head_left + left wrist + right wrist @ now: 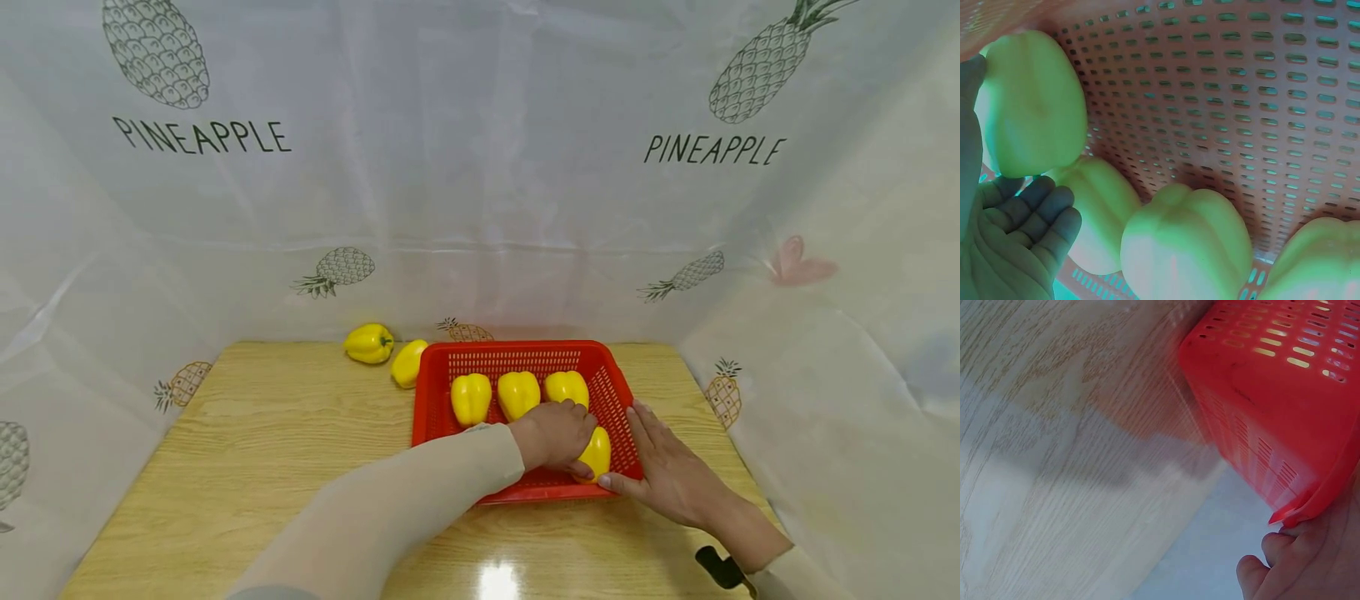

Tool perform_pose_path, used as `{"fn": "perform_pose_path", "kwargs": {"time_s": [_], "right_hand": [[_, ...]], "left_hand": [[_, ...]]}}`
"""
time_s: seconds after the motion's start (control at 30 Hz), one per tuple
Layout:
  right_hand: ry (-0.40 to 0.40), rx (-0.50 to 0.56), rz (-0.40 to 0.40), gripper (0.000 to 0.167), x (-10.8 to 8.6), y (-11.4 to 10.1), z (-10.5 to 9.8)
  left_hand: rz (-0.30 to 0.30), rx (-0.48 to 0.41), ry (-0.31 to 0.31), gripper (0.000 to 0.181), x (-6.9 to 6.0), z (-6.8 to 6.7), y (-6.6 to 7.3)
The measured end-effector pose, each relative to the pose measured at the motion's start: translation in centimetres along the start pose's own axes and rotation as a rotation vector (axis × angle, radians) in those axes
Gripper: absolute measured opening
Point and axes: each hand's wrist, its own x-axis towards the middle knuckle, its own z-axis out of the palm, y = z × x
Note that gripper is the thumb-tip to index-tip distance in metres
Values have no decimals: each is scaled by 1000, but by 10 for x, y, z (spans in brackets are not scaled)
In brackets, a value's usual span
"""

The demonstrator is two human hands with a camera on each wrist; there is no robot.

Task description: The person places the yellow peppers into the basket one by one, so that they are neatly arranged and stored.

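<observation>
My left hand [557,435] reaches into a red plastic basket [424,408] and grips a yellow bell pepper [597,454] near its front right corner. In the left wrist view, the thumb and fingers lie on opposite sides of that bell pepper [1035,106]. Three more yellow bell peppers stand in a row along the basket's back: a left one [471,400], a middle one [517,395] and a right one [567,387]. My right hand [678,479] rests against the basket's front right corner, thumb at the front rim and straight fingers along the right side.
Two yellow bell peppers, one farther left [368,343] and one touching or close to the basket [408,364], lie on the wooden table [300,442]. A pale curtain [480,167] printed with pineapples encloses the table's back and sides.
</observation>
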Motion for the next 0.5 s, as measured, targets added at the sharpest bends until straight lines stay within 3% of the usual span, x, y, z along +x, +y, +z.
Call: {"fn": "perform_pose_path", "kwargs": {"time_s": [0.2, 0.5], "right_hand": [[-4, 4, -5, 114, 0, -1, -1], [7, 12, -14, 113, -2, -1, -1]], "left_hand": [[-21, -1, 7, 79, -3, -7, -6], [-29, -79, 22, 76, -15, -31, -27]]}}
